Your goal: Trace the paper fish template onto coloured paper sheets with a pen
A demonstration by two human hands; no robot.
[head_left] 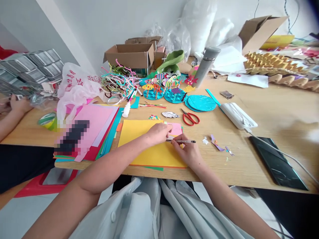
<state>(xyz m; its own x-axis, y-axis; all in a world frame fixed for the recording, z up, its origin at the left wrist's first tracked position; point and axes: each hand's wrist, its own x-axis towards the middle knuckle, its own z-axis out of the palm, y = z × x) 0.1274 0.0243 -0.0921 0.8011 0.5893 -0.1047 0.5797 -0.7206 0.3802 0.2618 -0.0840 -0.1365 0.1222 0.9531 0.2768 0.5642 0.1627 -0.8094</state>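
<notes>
A yellow sheet (147, 151) lies in front of me over orange and green paper. My right hand (186, 149) is closed around a slim pen (188, 141), held almost level, its tip over a small pale piece by the sheet's right part. Beside it, my left hand (159, 133) rests with curled fingers near a pink slip (176, 128); what its fingers hold, if anything, is hidden. Beyond the hands lie red-handled scissors (190, 118), a white fish cutout (170, 115) and a small colourful cutout (154, 117).
Coloured paper (96, 122) is stacked at left, beside a person's hand (20, 103). Pipe cleaners (118, 83), blue discs (201, 103) and a grey bottle (206, 66) stand behind. A power strip (239, 115) and black phone (276, 162) lie right.
</notes>
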